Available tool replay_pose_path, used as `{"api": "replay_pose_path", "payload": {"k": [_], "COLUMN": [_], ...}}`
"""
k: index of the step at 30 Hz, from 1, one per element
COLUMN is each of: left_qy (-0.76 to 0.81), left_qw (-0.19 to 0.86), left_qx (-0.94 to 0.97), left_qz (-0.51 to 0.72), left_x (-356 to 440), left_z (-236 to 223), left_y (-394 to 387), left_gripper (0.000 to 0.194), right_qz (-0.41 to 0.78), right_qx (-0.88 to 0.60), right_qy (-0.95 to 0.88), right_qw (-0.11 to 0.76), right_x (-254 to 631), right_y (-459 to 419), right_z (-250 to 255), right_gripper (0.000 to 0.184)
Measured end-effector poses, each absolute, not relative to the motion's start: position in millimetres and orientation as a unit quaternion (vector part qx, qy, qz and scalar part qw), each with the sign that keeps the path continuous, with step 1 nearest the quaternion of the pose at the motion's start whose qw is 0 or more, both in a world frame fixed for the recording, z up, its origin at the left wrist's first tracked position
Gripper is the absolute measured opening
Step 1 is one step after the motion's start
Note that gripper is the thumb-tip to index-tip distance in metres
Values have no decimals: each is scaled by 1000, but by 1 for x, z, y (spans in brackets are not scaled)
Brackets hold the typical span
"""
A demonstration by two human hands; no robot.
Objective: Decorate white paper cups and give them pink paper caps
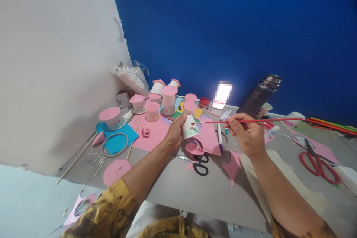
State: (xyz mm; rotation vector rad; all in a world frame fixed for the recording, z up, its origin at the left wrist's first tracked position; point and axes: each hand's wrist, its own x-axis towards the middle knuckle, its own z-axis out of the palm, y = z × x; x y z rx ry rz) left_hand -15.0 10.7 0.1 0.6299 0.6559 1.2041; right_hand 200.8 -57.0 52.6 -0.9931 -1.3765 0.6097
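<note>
My left hand (pixel 176 131) is closed around a white paper cup (pixel 190 129) with pale green marks and a dark red patch near its upper part. In my right hand (pixel 247 134) is a long, thin red paintbrush (pixel 267 120), pinched between thumb and fingers. The brush tip lies at the red patch, and I cannot tell whether it touches the cup. Just below the cup are a pink paper disc (pixel 194 147) and black-handled scissors (pixel 200 169). Behind it stand several cups topped with pink paper, such as a tall one (pixel 169 100).
A small red jar (pixel 204 103), a bright phone (pixel 222 95) and a dark thermos (pixel 259 95) line the back. Red-handled scissors (pixel 319 167) lie at right. Stacked white cups (pixel 132 80) lean at the left wall, near a grey ring (pixel 115 145) over blue paper.
</note>
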Motion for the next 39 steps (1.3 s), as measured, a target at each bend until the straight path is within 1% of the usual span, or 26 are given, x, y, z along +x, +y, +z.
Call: {"api": "replay_pose_path", "payload": {"k": [4, 10, 17, 24, 27, 31, 39], "left_qy": [292, 311, 322, 322, 324, 329, 324], "left_qw": [720, 710, 700, 694, 695, 697, 698], "left_qx": [298, 304, 312, 322, 327, 328, 341], "left_qz": [554, 554, 555, 558, 552, 546, 539], "left_x": [-15, -15, -16, -16, -16, -16, -16], "left_z": [1, 1, 5, 8, 7, 7, 4], "left_y": [10, 10, 7, 5, 6, 6, 7], "left_gripper": [25, 26, 30, 36, 37, 37, 38], "right_qz": [265, 231, 236, 212, 216, 222, 193], "right_qx": [-419, -449, -428, -448, -437, -430, -457], "right_qy": [-603, -642, -625, -652, -644, -633, -669], "right_qw": [626, 578, 609, 573, 590, 604, 554], "right_x": [200, 200, 201, 198, 200, 200, 194], "right_y": [-57, -60, -61, -62, -62, -64, -67], "right_z": [53, 53, 54, 53, 56, 57, 51], "right_gripper": [20, 18, 18, 20, 21, 19, 19]}}
